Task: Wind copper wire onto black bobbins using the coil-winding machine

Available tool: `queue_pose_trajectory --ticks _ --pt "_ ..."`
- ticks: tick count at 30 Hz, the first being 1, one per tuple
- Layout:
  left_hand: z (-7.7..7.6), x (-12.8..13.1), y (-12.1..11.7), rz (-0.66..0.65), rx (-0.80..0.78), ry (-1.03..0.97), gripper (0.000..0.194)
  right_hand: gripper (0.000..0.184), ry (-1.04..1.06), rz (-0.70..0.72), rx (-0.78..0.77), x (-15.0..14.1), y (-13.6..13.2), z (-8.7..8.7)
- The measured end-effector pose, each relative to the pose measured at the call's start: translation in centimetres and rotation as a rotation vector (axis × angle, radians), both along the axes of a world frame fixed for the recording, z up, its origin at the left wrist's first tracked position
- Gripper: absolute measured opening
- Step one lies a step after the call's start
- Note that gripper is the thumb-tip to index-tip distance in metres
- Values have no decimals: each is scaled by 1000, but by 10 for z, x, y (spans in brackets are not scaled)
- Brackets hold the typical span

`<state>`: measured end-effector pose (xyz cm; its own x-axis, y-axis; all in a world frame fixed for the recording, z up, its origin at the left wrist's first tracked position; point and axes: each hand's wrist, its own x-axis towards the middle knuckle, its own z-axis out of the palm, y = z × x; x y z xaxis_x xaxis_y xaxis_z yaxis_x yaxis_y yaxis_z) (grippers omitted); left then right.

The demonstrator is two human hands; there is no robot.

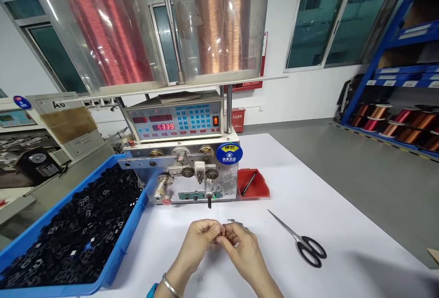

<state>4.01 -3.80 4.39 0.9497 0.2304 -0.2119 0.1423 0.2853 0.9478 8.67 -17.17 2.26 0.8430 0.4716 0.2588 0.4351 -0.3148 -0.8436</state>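
Both my hands meet over the white table [343, 225], in front of the winding machine [185, 170]. My left hand [200, 238] and my right hand [242, 243] pinch a small coil part with copper-coloured winding [222, 231] between their fingertips. A thin wire runs up from the part toward the machine's spindle [209, 193]. A bracelet sits on my left wrist.
A blue tray [118, 252] of several small black parts stands at the left. Scissors [302, 241] lie on the table to the right. A small red bin [254, 183] sits beside the machine. Big copper wire spools [219, 19] hang above. Blue shelving with spools stands far right.
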Motion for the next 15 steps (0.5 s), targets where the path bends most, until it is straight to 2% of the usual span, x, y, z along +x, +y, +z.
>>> queue_pose_trajectory --ticks 2,5,8,12,15 --pt "2 1 1 -17 46 -1 40 13 -20 20 -25 2 -3 7" --pt "7 1 2 -45 132 -31 37 28 15 99 55 6 -3 20" --pt "9 1 1 -66 187 -18 34 15 11 127 172 10 9 30" --pt "12 2 2 -90 190 33 38 18 74 66 371 13 29 35" --pt "16 2 6 -113 180 79 43 29 195 59 375 18 19 32"
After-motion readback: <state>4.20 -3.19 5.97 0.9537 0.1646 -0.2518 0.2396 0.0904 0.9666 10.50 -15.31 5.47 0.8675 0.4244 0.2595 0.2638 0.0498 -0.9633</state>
